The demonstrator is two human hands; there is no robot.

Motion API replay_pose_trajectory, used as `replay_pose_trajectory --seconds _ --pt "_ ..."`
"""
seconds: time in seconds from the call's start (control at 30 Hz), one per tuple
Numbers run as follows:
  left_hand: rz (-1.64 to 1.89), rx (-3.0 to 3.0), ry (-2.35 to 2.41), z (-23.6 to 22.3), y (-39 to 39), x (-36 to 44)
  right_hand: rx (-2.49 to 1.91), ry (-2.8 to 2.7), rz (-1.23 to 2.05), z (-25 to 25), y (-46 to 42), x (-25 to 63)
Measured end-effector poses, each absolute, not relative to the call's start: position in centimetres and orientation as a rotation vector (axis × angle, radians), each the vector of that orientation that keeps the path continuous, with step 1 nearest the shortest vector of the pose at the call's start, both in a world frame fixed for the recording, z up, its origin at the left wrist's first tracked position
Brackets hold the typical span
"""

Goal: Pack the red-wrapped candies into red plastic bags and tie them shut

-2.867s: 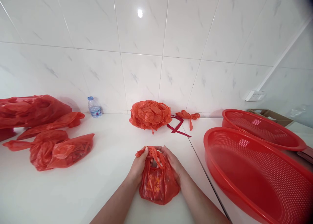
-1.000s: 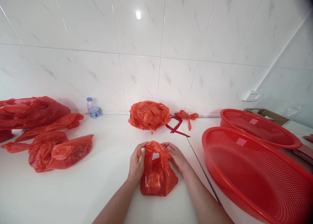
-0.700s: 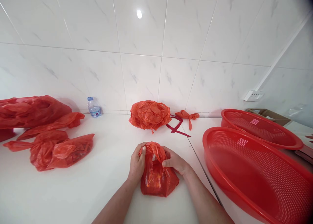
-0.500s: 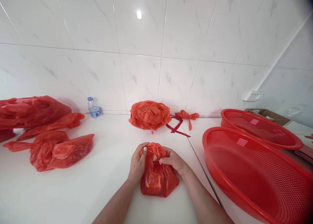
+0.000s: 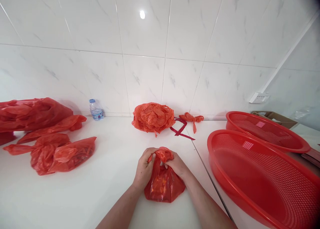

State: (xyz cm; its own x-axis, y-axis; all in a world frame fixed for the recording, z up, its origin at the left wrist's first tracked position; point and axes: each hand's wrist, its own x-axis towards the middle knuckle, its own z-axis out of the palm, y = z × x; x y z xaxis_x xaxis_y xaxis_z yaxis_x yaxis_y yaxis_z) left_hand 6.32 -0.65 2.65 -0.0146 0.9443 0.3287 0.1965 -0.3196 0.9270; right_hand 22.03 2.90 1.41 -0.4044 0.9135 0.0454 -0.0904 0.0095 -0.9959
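Observation:
A small red plastic bag point(image 5: 163, 186) lies on the white counter point(image 5: 75, 199) right in front of me, its contents hidden. My left hand point(image 5: 144, 167) and my right hand point(image 5: 176, 165) both grip its gathered handles at the top, close together. The fingers of both hands are curled into the plastic. Beyond the hands sits a crumpled orange-red bag bundle point(image 5: 153, 118), with a dark red ribbon point(image 5: 180, 129) and a knotted red bag point(image 5: 192, 118) next to it.
Several red plastic bags point(image 5: 53, 155) lie heaped at the left, near a water bottle point(image 5: 96, 110) by the tiled wall point(image 5: 142, 78). Two red mesh baskets point(image 5: 260, 179) stand stacked-apart at the right, with cardboard point(image 5: 275, 119) behind them and a wall socket point(image 5: 259, 97).
My hands have drawn closer together and twisted the bag's handles into one gathered neck. The bag has shifted slightly to the right.

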Motion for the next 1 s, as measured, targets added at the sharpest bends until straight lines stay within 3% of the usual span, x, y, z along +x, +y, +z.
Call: replay_pose_trajectory --seconds 0.27,1.0 --pt "1.425 1.482 1.23 2.8 -0.6 6.2 -0.61 -1.294 1.888 3.0 2.5 23.4" --pt "1.422 1.285 1.208 2.2 -0.5 6.2 -0.611 -1.355 1.991 2.4 2.9 23.7"
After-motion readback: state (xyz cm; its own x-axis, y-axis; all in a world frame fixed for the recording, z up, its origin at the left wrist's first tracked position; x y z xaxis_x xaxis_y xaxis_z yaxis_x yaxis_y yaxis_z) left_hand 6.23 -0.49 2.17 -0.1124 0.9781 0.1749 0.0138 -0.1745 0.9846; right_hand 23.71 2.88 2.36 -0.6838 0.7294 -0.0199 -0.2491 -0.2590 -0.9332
